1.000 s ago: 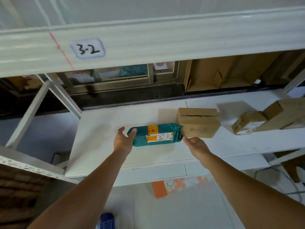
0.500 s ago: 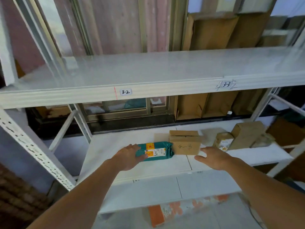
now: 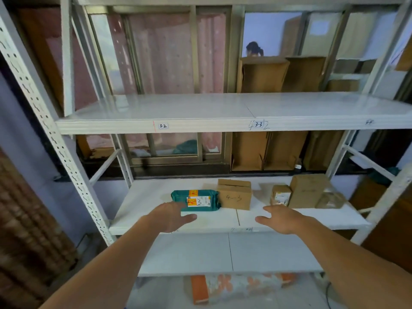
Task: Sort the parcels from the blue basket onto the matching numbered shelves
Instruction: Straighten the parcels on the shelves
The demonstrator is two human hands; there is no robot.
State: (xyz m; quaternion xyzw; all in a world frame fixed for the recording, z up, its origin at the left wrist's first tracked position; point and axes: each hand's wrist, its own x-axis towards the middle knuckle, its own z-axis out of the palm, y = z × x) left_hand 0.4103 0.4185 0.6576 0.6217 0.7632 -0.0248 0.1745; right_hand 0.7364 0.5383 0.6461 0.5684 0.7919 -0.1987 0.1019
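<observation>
A green parcel (image 3: 196, 200) with orange and white labels lies flat on the middle shelf (image 3: 142, 204) of a white metal rack, its right end just beside a brown cardboard box (image 3: 234, 194) marked "4-3" by hand. The left hand (image 3: 171, 216) hovers at the near left corner of the green parcel, its fingers relaxed and spread apart, gripping nothing; whether the fingertips touch the wrapper cannot be told. The right hand (image 3: 279, 219) hangs over the near edge of the same shelf, to the right of the marked box and clear of it, with fingers loosely apart and empty. Further right on this shelf stand a small labelled carton (image 3: 280, 195), a taller plain cardboard box (image 3: 307, 190) just beside it, and a clear plastic-wrapped packet (image 3: 332, 199) leaning at the far right. The upper shelf (image 3: 200, 108) carries a small tag reading "3-2" (image 3: 163, 126) on its front edge toward the left, and handwriting that includes "3-3" (image 3: 258, 124) nearer the middle. Below the hands runs a lower shelf (image 3: 200, 253), and on the floor under it lies an orange and white patterned package (image 3: 234, 286). Behind the rack, flattened cardboard sheets (image 3: 263, 74) lean against a window frame, and beyond them the top of another person's head (image 3: 254, 49) shows.
</observation>
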